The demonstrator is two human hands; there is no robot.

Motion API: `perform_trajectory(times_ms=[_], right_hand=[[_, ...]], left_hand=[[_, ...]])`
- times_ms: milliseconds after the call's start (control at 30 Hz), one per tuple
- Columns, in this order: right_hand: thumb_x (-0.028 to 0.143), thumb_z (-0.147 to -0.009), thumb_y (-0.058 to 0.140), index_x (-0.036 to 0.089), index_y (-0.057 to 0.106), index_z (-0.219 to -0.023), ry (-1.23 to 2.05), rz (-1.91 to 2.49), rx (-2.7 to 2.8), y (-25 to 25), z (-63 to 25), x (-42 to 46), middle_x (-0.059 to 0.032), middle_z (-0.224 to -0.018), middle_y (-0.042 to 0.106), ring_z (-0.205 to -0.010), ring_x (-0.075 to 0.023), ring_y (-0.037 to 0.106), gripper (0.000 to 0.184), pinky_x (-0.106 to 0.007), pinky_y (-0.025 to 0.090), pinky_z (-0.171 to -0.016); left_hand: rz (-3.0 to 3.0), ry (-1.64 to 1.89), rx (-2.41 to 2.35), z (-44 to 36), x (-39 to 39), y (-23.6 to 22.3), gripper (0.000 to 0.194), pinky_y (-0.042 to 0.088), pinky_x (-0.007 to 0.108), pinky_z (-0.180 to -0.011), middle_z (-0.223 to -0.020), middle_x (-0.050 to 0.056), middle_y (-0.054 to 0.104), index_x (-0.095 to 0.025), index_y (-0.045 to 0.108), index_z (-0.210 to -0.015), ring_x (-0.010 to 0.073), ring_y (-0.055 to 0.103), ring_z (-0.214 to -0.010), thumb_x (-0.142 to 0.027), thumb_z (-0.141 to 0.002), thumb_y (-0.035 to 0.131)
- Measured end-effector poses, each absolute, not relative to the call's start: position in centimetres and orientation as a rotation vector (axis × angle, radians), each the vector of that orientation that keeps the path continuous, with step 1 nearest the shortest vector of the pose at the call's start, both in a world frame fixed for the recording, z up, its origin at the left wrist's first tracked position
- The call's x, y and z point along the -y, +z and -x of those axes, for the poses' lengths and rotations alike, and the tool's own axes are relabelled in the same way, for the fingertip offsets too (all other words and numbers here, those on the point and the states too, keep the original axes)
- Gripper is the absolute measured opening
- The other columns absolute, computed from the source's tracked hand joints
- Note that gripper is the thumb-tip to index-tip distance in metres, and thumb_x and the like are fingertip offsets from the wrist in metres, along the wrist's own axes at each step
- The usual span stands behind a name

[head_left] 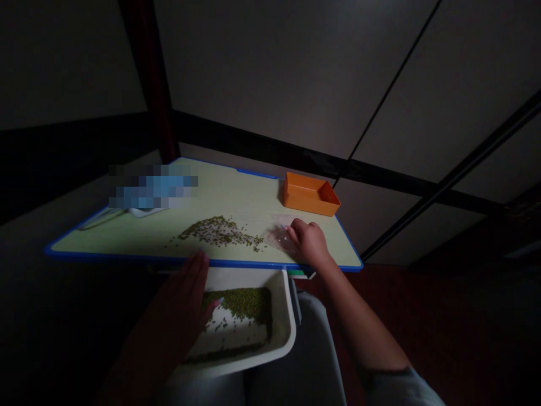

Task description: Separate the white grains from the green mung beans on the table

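Note:
My left hand is open at the table's front edge, fingers stretched out and thumb apart, above a white bin. Inside the bin lie small green bean-like grains. More of these grains form a loose pile on the pale, blue-edged table. To the right of the pile, my right hand rests with curled fingers at a clear plastic piece. Its thumb and index finger look pinched on the plastic; the exact grip is dim.
An orange open box stands at the table's back right. At the left is a pixelated blue item on a white base, with a cord beside it. Pale wall panels rise behind the table. The bin sits over my lap.

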State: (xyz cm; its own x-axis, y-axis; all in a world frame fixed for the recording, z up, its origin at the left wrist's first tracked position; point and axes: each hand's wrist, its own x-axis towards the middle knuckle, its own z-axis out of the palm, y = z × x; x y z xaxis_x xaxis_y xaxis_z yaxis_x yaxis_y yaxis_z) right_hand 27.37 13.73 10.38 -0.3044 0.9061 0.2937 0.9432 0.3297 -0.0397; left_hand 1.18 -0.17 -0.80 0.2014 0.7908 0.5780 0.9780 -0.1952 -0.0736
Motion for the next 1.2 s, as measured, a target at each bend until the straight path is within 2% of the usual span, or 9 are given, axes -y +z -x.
perform_trajectory(times_ms=[200,467,733,1000,1200], right_hand=[[0.043,-0.098,0.044,0.021,0.068,-0.091,-0.134,1.503,2.503,10.9,-25.3,-11.6,-0.0064,-0.081,0.073,-0.072,-0.0185,0.06,0.033,-0.027,0.03,-0.07],[0.043,-0.098,0.042,0.02,0.068,-0.092,-0.177,1.578,2.486,9.7,-25.9,-12.4,-0.0081,-0.078,0.073,-0.07,-0.0185,0.06,0.035,-0.028,0.03,-0.069],[0.043,-0.095,0.046,0.019,0.064,-0.08,0.291,1.471,2.178,8.3,-28.2,-15.2,-0.0016,-0.068,0.068,-0.06,-0.0135,0.056,0.034,-0.023,0.028,-0.056],[0.043,-0.091,0.053,0.018,0.065,-0.073,0.439,1.377,2.145,7.5,-28.1,-16.3,0.0006,-0.062,0.065,-0.059,-0.0124,0.054,0.033,-0.021,0.029,-0.056],[0.042,-0.089,0.055,0.017,0.065,-0.071,0.512,1.28,2.145,7.3,-28.0,-16.1,0.0022,-0.057,0.06,-0.056,-0.0109,0.05,0.032,-0.021,0.028,-0.054]], left_hand=[[2.06,-0.576,1.651,-1.3,0.2,-0.9,0.08,0.038,0.048,-0.11,-0.153,0.023,0.034,-0.005,0.011,-0.15,0.0335,0.034,-0.142,-0.056,-0.09,0.026],[2.05,-0.586,1.621,-1.4,0.3,-0.5,0.079,0.039,0.048,-0.108,-0.153,0.024,0.034,-0.004,0.013,-0.149,0.0336,0.035,-0.142,-0.055,-0.09,0.028],[2.029,-0.585,1.633,-1.7,0.4,-0.2,0.078,0.04,0.046,-0.108,-0.153,0.022,0.036,-0.004,0.015,-0.149,0.0321,0.037,-0.141,-0.055,-0.091,0.026],[2.048,-0.571,1.647,-1.4,0.2,-0.6,0.081,0.039,0.048,-0.109,-0.152,0.024,0.036,-0.004,0.014,-0.149,0.0336,0.036,-0.141,-0.059,-0.09,0.024],[2.056,-0.546,1.65,-1.3,0.5,-0.1,0.079,0.04,0.047,-0.109,-0.152,0.022,0.036,-0.007,0.011,-0.15,0.0317,0.037,-0.141,-0.055,-0.09,0.03]])
